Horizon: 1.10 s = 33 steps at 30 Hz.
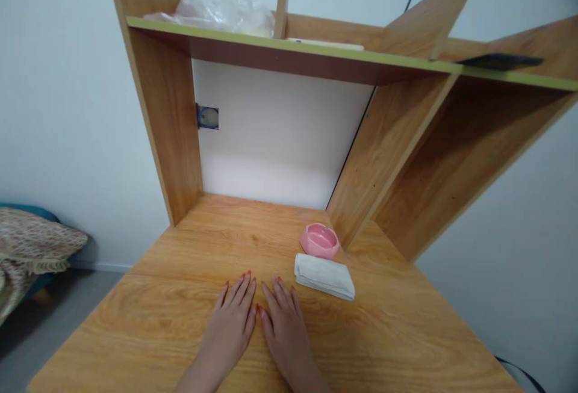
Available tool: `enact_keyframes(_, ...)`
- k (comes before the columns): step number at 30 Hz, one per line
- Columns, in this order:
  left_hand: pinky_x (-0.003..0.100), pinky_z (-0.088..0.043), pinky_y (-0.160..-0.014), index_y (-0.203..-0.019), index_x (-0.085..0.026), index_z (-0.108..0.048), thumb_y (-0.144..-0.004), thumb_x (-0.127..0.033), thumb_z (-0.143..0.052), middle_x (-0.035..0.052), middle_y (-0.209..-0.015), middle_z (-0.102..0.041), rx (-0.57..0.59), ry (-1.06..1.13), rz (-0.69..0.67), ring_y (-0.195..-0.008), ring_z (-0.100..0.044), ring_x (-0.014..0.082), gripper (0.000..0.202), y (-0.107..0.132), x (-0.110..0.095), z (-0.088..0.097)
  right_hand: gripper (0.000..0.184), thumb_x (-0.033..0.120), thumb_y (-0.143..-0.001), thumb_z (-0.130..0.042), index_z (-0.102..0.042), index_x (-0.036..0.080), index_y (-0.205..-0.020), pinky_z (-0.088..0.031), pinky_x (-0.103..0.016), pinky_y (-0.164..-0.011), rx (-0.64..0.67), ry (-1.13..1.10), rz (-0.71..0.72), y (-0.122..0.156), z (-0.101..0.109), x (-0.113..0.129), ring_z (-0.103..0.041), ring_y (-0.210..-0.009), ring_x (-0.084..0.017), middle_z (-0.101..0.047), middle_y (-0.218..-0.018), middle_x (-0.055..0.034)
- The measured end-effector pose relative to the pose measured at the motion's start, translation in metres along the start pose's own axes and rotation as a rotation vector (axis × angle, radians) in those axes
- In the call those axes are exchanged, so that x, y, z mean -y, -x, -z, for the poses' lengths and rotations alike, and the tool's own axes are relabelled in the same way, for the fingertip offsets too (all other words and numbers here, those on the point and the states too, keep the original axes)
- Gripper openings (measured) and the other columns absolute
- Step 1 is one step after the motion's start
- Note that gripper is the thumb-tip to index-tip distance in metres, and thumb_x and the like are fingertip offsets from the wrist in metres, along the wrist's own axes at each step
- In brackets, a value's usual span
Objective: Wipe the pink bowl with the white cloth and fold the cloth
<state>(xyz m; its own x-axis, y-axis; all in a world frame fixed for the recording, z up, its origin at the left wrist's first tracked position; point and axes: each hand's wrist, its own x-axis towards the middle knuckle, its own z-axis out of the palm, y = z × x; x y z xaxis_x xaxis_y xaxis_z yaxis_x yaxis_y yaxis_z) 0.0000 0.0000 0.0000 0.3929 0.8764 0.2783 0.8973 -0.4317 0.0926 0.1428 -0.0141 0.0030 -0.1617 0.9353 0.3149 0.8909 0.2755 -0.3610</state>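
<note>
Palm down on the wooden desk (pixel 149 315), my left hand (pixel 230 321) lies flat with its fingers stretched forward and nothing in it. Beside it my right hand (pixel 285 324) rests the same way, also holding nothing; the two thumbs almost meet. Just ahead and to the right of my right hand is a folded white cloth (pixel 324 275), apart from the fingers. Behind the cloth sits a pink faceted bowl (pixel 320 241), close to the upright wooden panel.
A wooden hutch with a green-edged shelf (pixel 325 50) rises at the back. On it lie clear plastic bags (pixel 221 17) and a dark flat object (pixel 501 62). A wall socket box (pixel 208 117) shows at back left. A blue chair with a patterned blanket (pixel 40 239) stands at left.
</note>
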Motion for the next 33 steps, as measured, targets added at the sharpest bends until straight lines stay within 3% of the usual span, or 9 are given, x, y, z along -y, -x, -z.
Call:
enact_keyframes(13,0.04,-0.032,-0.1,-0.129,-0.018,-0.041,-0.087,-0.029,-0.031,0.0068,-0.135,-0.041,-0.009,0.001,0.002,-0.123,-0.037,0.0206,0.045,0.0,0.0,0.0,0.038,0.028,-0.084,-0.039,-0.052,0.021,-0.12,-0.03,-0.041,-0.102,-0.022,-0.069,0.003,0.002,-0.001,-0.003,-0.036,-0.123,-0.02,-0.047,-0.13,-0.0047)
enact_keyframes(17,0.04,-0.033,-0.099,-0.129,-0.018,-0.04,-0.088,-0.03,-0.03,0.0065,-0.134,-0.041,-0.032,-0.006,-0.004,-0.123,-0.038,0.0203,0.044,0.0,0.0,-0.002,0.039,0.029,-0.083,-0.038,-0.055,0.015,-0.115,-0.04,-0.033,-0.094,-0.024,-0.144,-0.019,-0.004,0.023,-0.012,-0.048,-0.113,-0.019,-0.055,-0.12,-0.0092)
enact_keyframes(20,0.041,-0.033,-0.099,-0.13,-0.018,-0.04,-0.088,-0.031,-0.03,0.0068,-0.134,-0.041,-0.033,-0.001,0.002,-0.123,-0.038,0.0204,0.044,0.0,0.0,-0.002,0.035,0.031,-0.084,-0.036,-0.057,0.018,-0.109,-0.043,-0.031,-0.088,-0.108,-0.138,-0.066,-0.026,0.063,-0.035,-0.056,-0.101,-0.019,-0.062,-0.108,-0.0079)
enact_keyframes(23,0.042,-0.033,-0.099,-0.13,-0.017,-0.039,-0.088,-0.031,-0.029,0.0075,-0.134,-0.041,-0.012,0.014,0.009,-0.123,-0.038,0.0207,0.045,-0.001,0.0,-0.002,0.038,0.03,-0.085,-0.034,-0.055,0.011,-0.111,-0.044,-0.033,-0.081,-0.208,0.042,-0.309,-0.058,0.104,-0.071,-0.059,-0.094,-0.022,-0.062,-0.103,-0.0141)
enact_keyframes(25,0.042,-0.033,-0.099,-0.13,-0.017,-0.039,-0.088,-0.031,-0.029,0.0074,-0.134,-0.041,-0.007,0.022,0.013,-0.123,-0.037,0.0207,0.045,-0.001,0.0,-0.001,0.042,0.031,-0.085,-0.035,-0.05,0.007,-0.117,-0.043,-0.034,-0.08,-0.175,0.156,-0.44,-0.077,0.118,-0.095,-0.058,-0.094,-0.024,-0.06,-0.106,-0.0187)
enact_keyframes(29,0.041,-0.032,-0.1,-0.13,-0.017,-0.039,-0.088,-0.031,-0.029,0.0071,-0.135,-0.039,0.001,0.025,0.019,-0.124,-0.037,0.0205,0.045,-0.001,-0.001,0.001,0.046,0.039,-0.086,-0.035,-0.053,0.005,-0.11,-0.042,-0.033,-0.075,0.053,0.199,-0.575,-0.104,0.114,-0.126,-0.059,-0.095,-0.026,-0.063,-0.098,-0.0217)
enact_keyframes(33,0.043,-0.032,-0.1,-0.13,-0.015,-0.039,-0.088,-0.03,-0.029,0.0077,-0.136,-0.038,0.029,0.043,0.035,-0.124,-0.036,0.0213,0.046,-0.001,-0.002,0.002,0.039,0.034,-0.083,-0.039,-0.058,0.007,-0.104,-0.042,-0.031,-0.073,0.119,0.189,-0.598,-0.119,0.098,-0.137,-0.059,-0.094,-0.026,-0.063,-0.098,-0.0213)
